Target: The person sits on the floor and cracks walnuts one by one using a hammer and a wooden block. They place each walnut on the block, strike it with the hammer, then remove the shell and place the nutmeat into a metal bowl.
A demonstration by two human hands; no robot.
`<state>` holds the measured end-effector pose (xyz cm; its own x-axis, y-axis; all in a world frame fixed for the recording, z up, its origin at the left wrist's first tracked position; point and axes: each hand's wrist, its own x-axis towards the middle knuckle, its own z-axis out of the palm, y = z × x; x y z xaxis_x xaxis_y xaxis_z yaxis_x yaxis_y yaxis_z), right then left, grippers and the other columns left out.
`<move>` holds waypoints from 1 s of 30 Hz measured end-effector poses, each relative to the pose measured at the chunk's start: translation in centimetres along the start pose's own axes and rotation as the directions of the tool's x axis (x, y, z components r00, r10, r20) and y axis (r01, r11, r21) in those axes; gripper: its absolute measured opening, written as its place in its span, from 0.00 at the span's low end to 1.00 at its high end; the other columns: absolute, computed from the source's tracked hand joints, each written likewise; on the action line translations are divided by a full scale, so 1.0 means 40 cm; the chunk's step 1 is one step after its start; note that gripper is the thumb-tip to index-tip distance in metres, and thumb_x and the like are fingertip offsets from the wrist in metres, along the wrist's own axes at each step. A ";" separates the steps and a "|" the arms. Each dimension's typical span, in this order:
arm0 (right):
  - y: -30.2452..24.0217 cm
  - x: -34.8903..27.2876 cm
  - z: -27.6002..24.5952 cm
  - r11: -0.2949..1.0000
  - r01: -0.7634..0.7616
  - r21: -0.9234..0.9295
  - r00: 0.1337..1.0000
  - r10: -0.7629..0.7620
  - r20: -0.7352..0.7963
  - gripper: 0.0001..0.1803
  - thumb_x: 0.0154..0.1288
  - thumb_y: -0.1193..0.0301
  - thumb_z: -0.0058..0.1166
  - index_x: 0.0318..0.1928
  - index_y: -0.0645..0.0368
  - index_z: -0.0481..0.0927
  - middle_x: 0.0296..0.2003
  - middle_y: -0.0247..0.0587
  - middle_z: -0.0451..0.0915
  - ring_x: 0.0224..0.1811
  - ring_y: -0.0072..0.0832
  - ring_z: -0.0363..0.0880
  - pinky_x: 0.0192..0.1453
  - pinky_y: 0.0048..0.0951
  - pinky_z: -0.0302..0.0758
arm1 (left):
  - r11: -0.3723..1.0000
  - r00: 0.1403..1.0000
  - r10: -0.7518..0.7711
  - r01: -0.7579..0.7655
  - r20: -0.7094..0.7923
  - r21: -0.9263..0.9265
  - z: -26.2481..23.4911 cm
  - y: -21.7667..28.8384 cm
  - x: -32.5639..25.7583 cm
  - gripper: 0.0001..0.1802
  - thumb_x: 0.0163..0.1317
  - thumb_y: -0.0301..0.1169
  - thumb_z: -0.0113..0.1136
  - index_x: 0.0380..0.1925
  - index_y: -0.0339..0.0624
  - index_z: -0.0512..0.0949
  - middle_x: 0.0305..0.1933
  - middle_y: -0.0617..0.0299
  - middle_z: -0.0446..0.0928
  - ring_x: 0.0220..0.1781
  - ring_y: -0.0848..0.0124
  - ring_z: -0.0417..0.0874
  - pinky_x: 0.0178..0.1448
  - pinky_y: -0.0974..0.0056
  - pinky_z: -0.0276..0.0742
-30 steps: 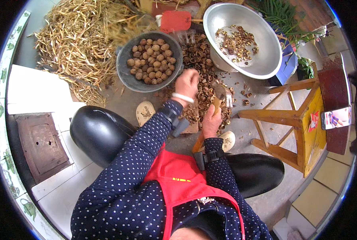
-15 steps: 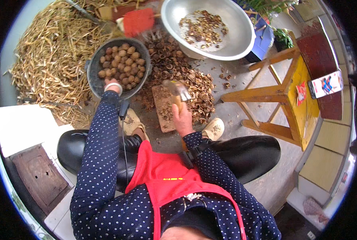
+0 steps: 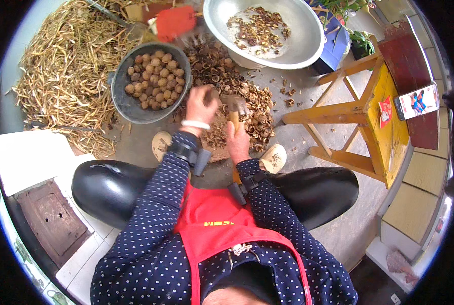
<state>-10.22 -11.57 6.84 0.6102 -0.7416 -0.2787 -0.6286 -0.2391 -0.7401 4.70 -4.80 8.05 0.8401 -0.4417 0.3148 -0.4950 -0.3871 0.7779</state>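
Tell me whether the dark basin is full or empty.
Partly full: brown walnuts lie in the dark basin, its inner wall showing bare around them.

Grey concrete floor, bits scattered on it. Yellow wooden stool at right, worn paint, dark red board standing by it. Cream-yellow tiles along the right edge. Left: white tiles, brown panel set among them, bright white slab. Pale wall upper left. Light even, whitish.
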 end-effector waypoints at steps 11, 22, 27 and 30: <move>0.023 -0.055 0.004 0.977 0.110 -0.184 0.985 -0.082 0.155 0.20 0.66 0.51 0.45 0.37 0.57 0.69 0.23 0.61 0.77 0.28 0.59 0.76 0.30 0.54 0.71 | 0.940 0.941 -0.312 0.285 0.132 0.189 0.035 -0.119 -0.253 0.22 0.45 0.28 0.68 0.43 0.42 0.74 0.47 0.50 0.73 0.49 0.50 0.73 0.54 0.56 0.70; 0.005 -0.075 0.025 0.903 0.205 -0.378 0.955 -0.100 0.281 0.21 0.66 0.53 0.47 0.37 0.61 0.68 0.23 0.61 0.77 0.28 0.58 0.77 0.30 0.53 0.72 | 0.830 0.826 -0.557 0.557 0.087 0.027 0.039 -0.115 -0.236 0.35 0.39 0.25 0.72 0.49 0.41 0.65 0.43 0.53 0.77 0.49 0.52 0.74 0.52 0.54 0.71; 0.003 -0.068 0.010 0.942 0.185 -0.281 0.968 -0.125 0.218 0.22 0.67 0.51 0.44 0.38 0.60 0.66 0.23 0.63 0.77 0.28 0.60 0.77 0.31 0.55 0.72 | 0.828 0.822 -0.560 0.550 0.101 0.109 0.039 -0.119 -0.234 0.36 0.39 0.28 0.75 0.49 0.39 0.66 0.46 0.50 0.75 0.49 0.52 0.76 0.49 0.55 0.73; -0.009 -0.056 -0.002 0.946 0.236 -0.224 0.965 -0.201 0.166 0.21 0.67 0.52 0.44 0.37 0.60 0.67 0.22 0.62 0.76 0.27 0.60 0.76 0.30 0.55 0.71 | 0.855 0.845 -0.516 0.500 0.140 0.136 0.043 -0.126 -0.236 0.33 0.41 0.29 0.74 0.48 0.36 0.68 0.48 0.47 0.74 0.50 0.51 0.75 0.51 0.55 0.72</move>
<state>-11.40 -9.86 7.79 0.7956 -0.5640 -0.2213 -0.5586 -0.5414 -0.6283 -1.11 -0.06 0.23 0.9344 -0.2866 -0.2115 -0.0334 -0.6617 0.7490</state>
